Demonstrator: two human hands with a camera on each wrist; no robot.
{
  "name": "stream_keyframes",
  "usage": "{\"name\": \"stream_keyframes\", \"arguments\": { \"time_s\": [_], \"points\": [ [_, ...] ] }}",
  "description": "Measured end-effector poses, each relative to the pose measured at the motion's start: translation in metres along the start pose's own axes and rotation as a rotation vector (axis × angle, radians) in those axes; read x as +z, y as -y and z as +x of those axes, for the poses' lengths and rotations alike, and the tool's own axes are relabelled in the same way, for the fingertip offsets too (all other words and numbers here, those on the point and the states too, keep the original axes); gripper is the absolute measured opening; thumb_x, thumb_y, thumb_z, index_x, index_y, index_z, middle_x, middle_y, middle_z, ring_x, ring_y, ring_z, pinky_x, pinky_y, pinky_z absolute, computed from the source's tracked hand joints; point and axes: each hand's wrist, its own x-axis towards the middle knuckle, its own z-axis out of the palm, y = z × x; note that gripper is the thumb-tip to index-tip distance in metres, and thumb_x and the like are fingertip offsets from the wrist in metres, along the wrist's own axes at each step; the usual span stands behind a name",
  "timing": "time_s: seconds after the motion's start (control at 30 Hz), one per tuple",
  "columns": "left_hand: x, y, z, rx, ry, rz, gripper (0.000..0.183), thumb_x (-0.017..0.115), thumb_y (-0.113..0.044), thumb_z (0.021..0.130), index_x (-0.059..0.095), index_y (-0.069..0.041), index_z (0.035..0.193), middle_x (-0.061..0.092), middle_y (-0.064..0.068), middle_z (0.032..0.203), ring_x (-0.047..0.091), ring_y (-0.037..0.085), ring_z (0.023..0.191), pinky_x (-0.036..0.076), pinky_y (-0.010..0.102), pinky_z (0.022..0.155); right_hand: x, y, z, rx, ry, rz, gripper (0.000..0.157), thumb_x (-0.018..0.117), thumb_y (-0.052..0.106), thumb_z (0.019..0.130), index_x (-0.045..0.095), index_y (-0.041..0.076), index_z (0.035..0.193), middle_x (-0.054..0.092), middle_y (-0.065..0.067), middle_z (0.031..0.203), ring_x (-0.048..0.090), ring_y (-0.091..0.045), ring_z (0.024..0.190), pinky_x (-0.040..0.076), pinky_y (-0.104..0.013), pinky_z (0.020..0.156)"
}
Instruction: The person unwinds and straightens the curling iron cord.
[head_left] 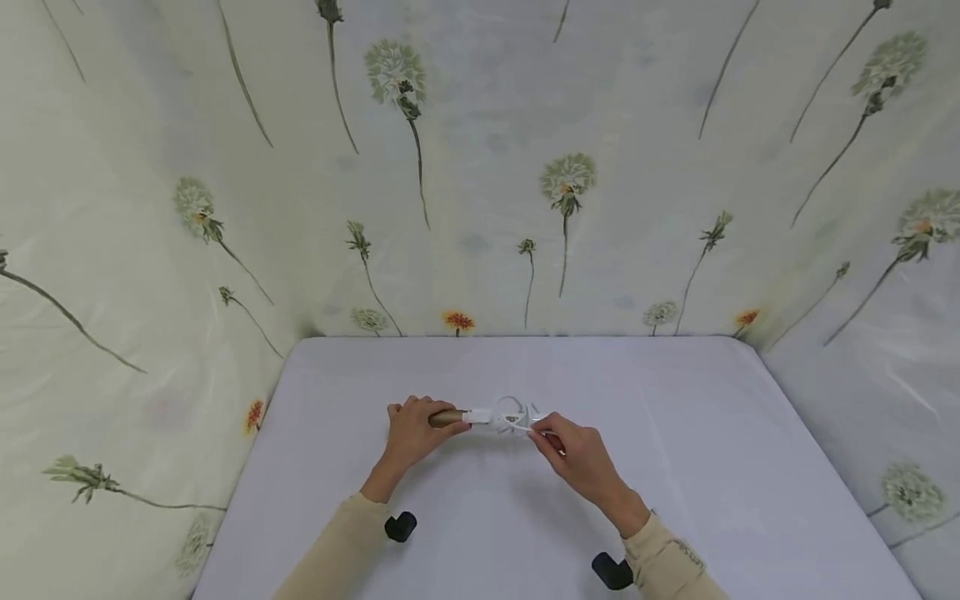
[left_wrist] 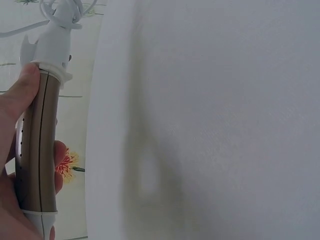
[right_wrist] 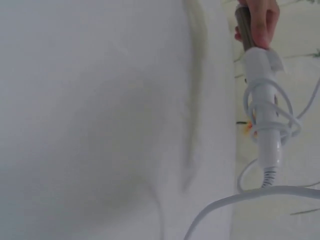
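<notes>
Currently in left hand [head_left: 416, 429]: slim wand-shaped appliance [left_wrist: 40, 145], bronze-brown barrel with white plastic at both ends; fingers wrapped round the brown barrel, thumb up by the white collar [left_wrist: 56, 72].
Right hand [head_left: 577, 454]: thumb and fingertips pinching smooth white cord [right_wrist: 290, 190] near the appliance's far white end; exact finger contact too small to tell.
Hands: apart from each other, one either side of the cord loops.
Appliance position: held up above the white cloth-covered table [head_left: 712, 417], crosswise between the hands, near mid-width; soft shadow on the cloth below.
Cord loops: several loose turns round the white section; ribbed grey-and-white cord sleeve [right_wrist: 269, 177] at the tip.
Barrel detail: row of small dark holes down one side, dark seam running lengthwise.
Arms: long beige sleeves [head_left: 341, 533], small black rounded fitting [head_left: 401, 527] beside each wrist.
Backdrop: pale glossy sheeting [head_left: 480, 167] behind and at both sides, printed with dandelions and small orange blossoms.
</notes>
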Motion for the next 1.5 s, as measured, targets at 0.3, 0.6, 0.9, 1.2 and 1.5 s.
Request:
{"name": "stream_keyframes", "arguments": {
  "time_s": [0.3,0.6,0.9,1.2,1.5],
  "points": [
    [-0.001,-0.001,-0.006,0.045,0.048,-0.006,0.041,0.067,-0.067,0.070,0.074,-0.035,0.094,0.066,-0.012,0.081,0.050,0.010,0.073,0.024,0.035,0.070,-0.008,-0.013,0.011,-0.018,-0.023,-0.061,0.016,0.063,0.026,0.092,0.063,0.010,0.093,0.061,0.007,0.068,0.037,0.004,0.052,0.031,-0.009,0.049],
    [-0.006,0.000,-0.008,0.076,0.152,-0.049,0.040,0.069,-0.064,0.071,0.073,-0.033,0.096,0.064,-0.014,0.082,0.047,0.008,0.074,0.020,0.033,0.071,-0.013,-0.031,0.016,0.015,-0.016,-0.115,0.017,0.063,0.028,0.092,0.063,0.012,0.093,0.060,0.008,0.066,0.037,0.003,0.052,0.032,-0.012,0.049],
    [-0.007,0.002,-0.009,0.104,0.213,-0.097,0.037,0.070,-0.060,0.073,0.073,-0.033,0.098,0.063,-0.015,0.082,0.045,0.005,0.074,0.021,0.033,0.075,-0.014,-0.047,0.017,0.040,-0.015,-0.137,0.013,0.067,0.025,0.089,0.063,0.013,0.093,0.059,0.009,0.066,0.036,0.003,0.051,0.030,-0.013,0.047],
    [-0.006,0.001,-0.009,0.106,0.274,-0.195,0.035,0.071,-0.058,0.074,0.072,-0.033,0.099,0.063,-0.017,0.082,0.046,0.004,0.077,0.022,0.033,0.076,-0.013,-0.056,0.017,0.159,0.035,-0.160,0.012,0.073,0.017,0.083,0.063,0.019,0.089,0.060,0.013,0.066,0.034,0.003,0.050,0.030,-0.016,0.047],
    [-0.004,0.004,-0.017,0.091,0.270,-0.247,0.036,0.071,-0.057,0.075,0.071,-0.032,0.101,0.064,-0.018,0.083,0.046,0.004,0.077,0.022,0.033,0.077,0.010,-0.061,-0.015,0.287,0.132,-0.147,0.012,0.073,0.022,0.084,0.061,0.025,0.086,0.067,0.014,0.077,0.036,0.004,0.051,0.032,-0.017,0.049]
  ]
}}
